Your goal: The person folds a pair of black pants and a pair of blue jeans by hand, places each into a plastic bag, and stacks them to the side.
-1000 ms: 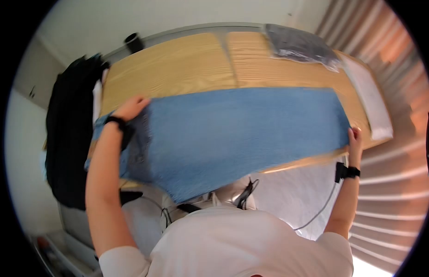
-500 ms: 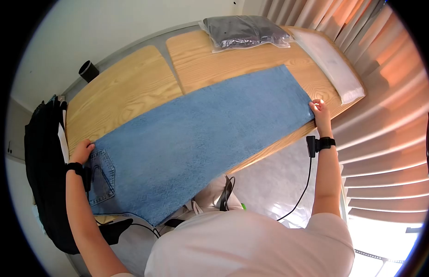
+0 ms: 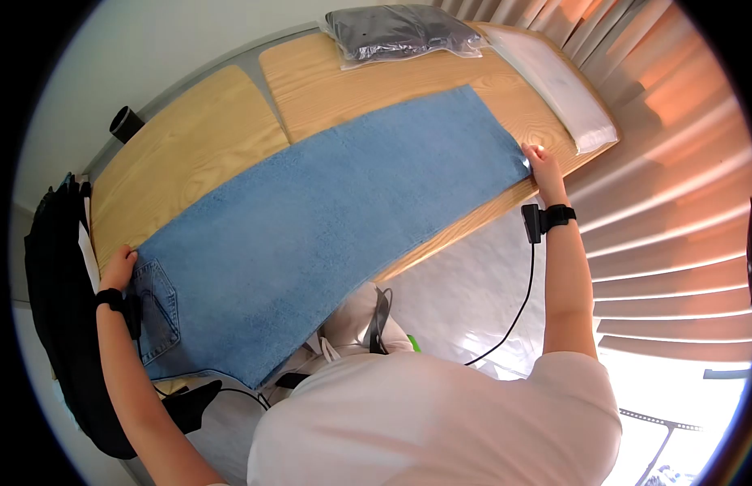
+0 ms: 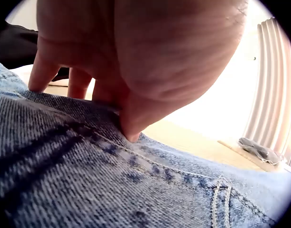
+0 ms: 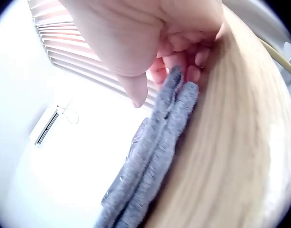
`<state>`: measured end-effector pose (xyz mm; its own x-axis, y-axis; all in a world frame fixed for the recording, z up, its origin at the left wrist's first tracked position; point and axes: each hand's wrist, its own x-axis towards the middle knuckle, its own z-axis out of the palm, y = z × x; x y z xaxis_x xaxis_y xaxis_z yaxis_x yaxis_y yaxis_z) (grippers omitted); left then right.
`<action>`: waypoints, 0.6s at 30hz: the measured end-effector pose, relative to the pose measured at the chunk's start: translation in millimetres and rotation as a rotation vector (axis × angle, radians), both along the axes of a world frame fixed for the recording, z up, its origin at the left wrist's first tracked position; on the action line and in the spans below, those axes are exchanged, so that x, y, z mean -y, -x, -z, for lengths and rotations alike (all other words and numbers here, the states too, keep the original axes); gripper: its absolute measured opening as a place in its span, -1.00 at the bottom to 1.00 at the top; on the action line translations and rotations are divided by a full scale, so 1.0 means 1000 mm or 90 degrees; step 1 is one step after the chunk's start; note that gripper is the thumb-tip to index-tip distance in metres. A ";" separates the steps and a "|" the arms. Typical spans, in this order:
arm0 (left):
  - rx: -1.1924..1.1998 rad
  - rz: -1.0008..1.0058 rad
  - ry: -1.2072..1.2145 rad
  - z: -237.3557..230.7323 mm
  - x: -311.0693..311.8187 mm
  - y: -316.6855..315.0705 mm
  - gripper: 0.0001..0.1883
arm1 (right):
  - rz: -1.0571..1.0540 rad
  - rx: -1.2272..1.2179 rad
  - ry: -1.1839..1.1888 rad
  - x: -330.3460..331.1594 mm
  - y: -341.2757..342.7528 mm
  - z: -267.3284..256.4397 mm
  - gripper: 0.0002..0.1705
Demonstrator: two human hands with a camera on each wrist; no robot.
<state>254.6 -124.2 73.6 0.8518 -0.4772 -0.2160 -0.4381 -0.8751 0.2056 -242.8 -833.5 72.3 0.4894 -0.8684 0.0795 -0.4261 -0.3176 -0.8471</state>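
Observation:
A pair of blue jeans (image 3: 311, 211) lies folded lengthwise across the table, one leg on the other, its back pocket (image 3: 157, 312) face up at the left end. By that pocket my left hand (image 3: 117, 269) pinches the far edge of the denim, thumb on the near side and fingers beyond it in the left wrist view. At the right end my right hand (image 3: 544, 170) holds the corner of the leg hem. Two stacked fabric layers (image 5: 157, 147) run between its thumb and curled fingers in the right wrist view.
On the wooden table (image 3: 182, 154) a grey item in a clear bag (image 3: 404, 34) lies at the back, with a flat white package (image 3: 554, 89) along the right end. Black clothing (image 3: 60, 308) hangs at the left. A black cup (image 3: 126, 124) stands behind the table.
My left hand has shifted along the jeans' far edge to beside the pocket, now uncovered. The right hand stays at the hem corner. The head view has turned right.

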 end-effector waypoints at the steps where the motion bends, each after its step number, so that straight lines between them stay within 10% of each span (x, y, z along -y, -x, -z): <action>1: 0.016 -0.010 -0.029 0.000 0.001 0.001 -0.74 | 0.004 -0.031 -0.054 0.004 0.001 -0.003 -0.57; 5: 0.015 -0.008 -0.049 -0.003 0.008 0.005 -0.74 | 0.021 -0.326 0.055 -0.015 -0.007 -0.022 -0.37; 18: 0.016 0.093 0.065 -0.018 0.072 0.021 -0.65 | 0.100 -0.031 0.098 0.009 0.022 -0.016 -0.54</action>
